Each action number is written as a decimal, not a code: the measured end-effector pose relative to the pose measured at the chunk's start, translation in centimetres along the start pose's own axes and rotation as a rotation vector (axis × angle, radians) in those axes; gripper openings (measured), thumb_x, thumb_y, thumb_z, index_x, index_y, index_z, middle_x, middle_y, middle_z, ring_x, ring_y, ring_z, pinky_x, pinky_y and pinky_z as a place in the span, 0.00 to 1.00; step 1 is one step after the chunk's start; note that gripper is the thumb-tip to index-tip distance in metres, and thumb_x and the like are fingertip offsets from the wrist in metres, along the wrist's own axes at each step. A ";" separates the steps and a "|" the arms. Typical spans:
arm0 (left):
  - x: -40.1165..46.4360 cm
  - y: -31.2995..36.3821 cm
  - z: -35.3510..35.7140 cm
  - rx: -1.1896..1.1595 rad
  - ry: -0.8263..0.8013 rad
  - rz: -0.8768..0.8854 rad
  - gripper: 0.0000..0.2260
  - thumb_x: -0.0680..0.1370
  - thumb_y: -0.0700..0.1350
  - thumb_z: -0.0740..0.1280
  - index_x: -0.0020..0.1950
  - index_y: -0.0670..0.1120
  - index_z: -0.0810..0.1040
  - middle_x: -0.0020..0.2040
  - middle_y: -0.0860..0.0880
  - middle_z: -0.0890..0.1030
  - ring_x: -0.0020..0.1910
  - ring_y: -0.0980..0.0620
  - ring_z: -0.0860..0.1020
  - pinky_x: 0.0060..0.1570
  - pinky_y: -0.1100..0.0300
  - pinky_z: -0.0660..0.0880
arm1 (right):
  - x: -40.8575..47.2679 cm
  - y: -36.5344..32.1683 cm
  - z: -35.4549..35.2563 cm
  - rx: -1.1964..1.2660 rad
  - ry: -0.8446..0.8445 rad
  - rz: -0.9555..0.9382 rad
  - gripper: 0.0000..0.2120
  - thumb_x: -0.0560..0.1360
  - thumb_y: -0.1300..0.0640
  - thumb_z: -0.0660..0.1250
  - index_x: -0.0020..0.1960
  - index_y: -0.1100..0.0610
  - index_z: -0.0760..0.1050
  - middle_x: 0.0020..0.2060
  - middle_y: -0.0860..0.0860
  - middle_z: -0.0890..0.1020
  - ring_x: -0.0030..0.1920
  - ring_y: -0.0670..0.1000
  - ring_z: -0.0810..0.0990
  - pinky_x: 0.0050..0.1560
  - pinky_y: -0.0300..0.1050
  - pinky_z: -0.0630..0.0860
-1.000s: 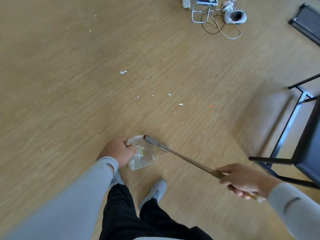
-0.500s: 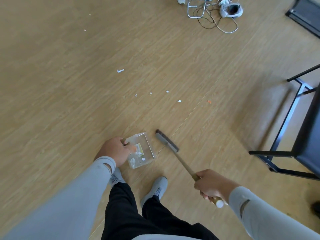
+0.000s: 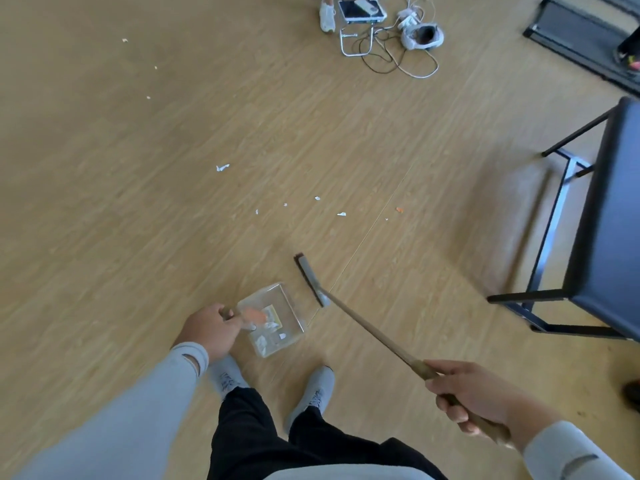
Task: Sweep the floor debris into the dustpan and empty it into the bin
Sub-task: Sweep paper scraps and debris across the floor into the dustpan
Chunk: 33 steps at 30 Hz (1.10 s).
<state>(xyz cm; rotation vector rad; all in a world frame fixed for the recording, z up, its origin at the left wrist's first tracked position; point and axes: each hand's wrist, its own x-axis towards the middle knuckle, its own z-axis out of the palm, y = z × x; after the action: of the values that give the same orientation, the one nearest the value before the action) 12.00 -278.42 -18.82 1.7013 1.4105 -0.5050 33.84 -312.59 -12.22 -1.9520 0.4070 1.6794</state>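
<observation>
Clear plastic dustpan gripped by left hand; right hand grips long wooden-handled broom just beside it. Mid-sweep; next probably reach white paper scraps beyond dustpan.

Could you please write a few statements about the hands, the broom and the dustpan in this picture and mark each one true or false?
1. The left hand holds the clear dustpan by its handle. True.
2. The dustpan is empty. False: paper scraps and an orange piece lie in it.
3. The right hand grips the broom handle. True.
4. The broom head rests inside the dustpan. False: it is beside the pan, to its right.
5. White scraps lie on the floor beyond the broom. True.
</observation>
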 end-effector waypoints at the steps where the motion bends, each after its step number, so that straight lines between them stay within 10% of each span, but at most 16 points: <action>1: -0.4 0.3 0.1 0.005 0.005 -0.005 0.07 0.78 0.50 0.66 0.53 0.49 0.77 0.44 0.47 0.82 0.42 0.45 0.80 0.44 0.51 0.77 | 0.1 -0.2 0.0 -0.009 0.036 -0.017 0.14 0.80 0.65 0.65 0.62 0.51 0.76 0.33 0.58 0.73 0.26 0.50 0.66 0.25 0.41 0.62; 6: -2.4 3.4 0.8 -0.013 0.027 0.008 0.09 0.77 0.49 0.65 0.56 0.50 0.76 0.49 0.47 0.84 0.47 0.44 0.82 0.51 0.48 0.80 | 0.0 -0.6 -1.9 0.071 0.156 -0.093 0.12 0.80 0.63 0.64 0.62 0.54 0.76 0.29 0.55 0.74 0.25 0.49 0.68 0.26 0.40 0.66; 19: -5.0 16.6 1.6 0.010 0.029 0.185 0.06 0.77 0.42 0.65 0.49 0.42 0.80 0.38 0.47 0.83 0.33 0.48 0.77 0.34 0.57 0.72 | 0.3 -3.0 -8.9 0.457 0.203 -0.060 0.04 0.82 0.60 0.62 0.49 0.60 0.72 0.26 0.52 0.72 0.22 0.47 0.68 0.21 0.37 0.66; 33: 5.4 28.4 3.8 -0.119 -0.169 0.190 0.05 0.78 0.43 0.65 0.51 0.43 0.79 0.38 0.45 0.83 0.27 0.47 0.75 0.32 0.57 0.74 | 0.9 -12.2 -15.0 0.238 0.435 -0.018 0.10 0.80 0.58 0.63 0.55 0.62 0.78 0.28 0.55 0.76 0.25 0.50 0.68 0.26 0.43 0.66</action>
<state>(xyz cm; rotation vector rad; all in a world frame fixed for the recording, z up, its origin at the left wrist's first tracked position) 40.89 -278.45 -15.09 1.6362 1.1242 -0.4388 52.97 -311.08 -9.41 -2.1197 0.7109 1.1250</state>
